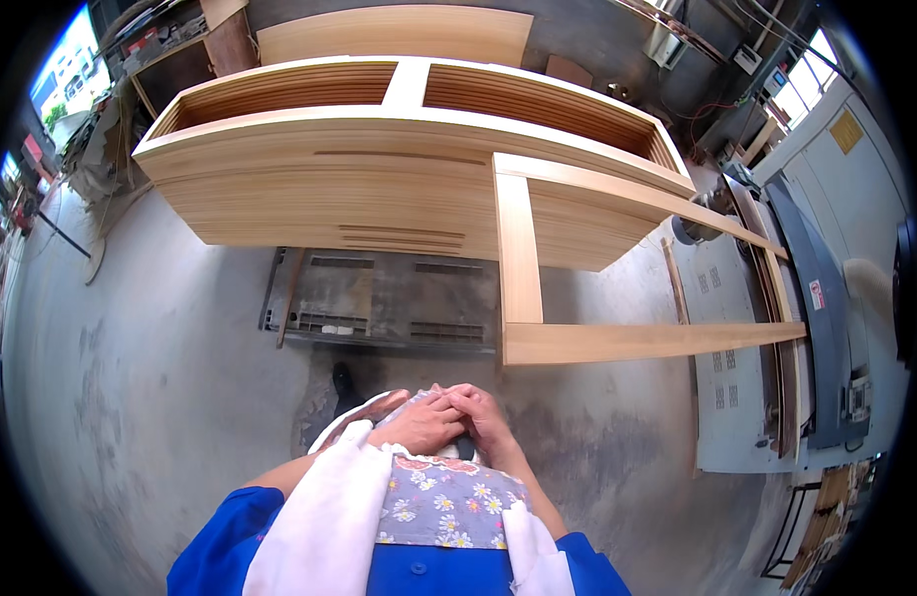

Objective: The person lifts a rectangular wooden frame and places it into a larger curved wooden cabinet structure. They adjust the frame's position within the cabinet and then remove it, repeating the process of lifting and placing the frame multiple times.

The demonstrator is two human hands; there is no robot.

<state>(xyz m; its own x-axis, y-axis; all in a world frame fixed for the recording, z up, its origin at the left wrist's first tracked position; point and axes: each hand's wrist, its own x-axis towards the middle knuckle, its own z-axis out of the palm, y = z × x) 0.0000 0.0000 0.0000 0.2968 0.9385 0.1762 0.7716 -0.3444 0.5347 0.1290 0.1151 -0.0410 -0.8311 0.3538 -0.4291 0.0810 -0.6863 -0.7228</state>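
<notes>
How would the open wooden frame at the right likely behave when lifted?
The wooden frame is probably light for its size, because its middle is open. Its wooden rails suggest stiffness, though their long, narrow shape may allow slight twisting.

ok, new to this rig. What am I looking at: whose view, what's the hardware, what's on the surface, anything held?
No robot here: a person works bare-handed. The single picture comes from a wide fisheye camera on their head, looking down, so straight edges bend near the rim.

At the bottom, the left hand and right hand meet in front of the floral apron. Nothing held is visible, though something small could be hidden between them.

Ahead is what looks like a stack of pale wooden frames, with a low dark platform showing beneath. A single wooden frame stretches from in front of it toward the grey-blue machine on the right; what supports it isn't clear.
</notes>
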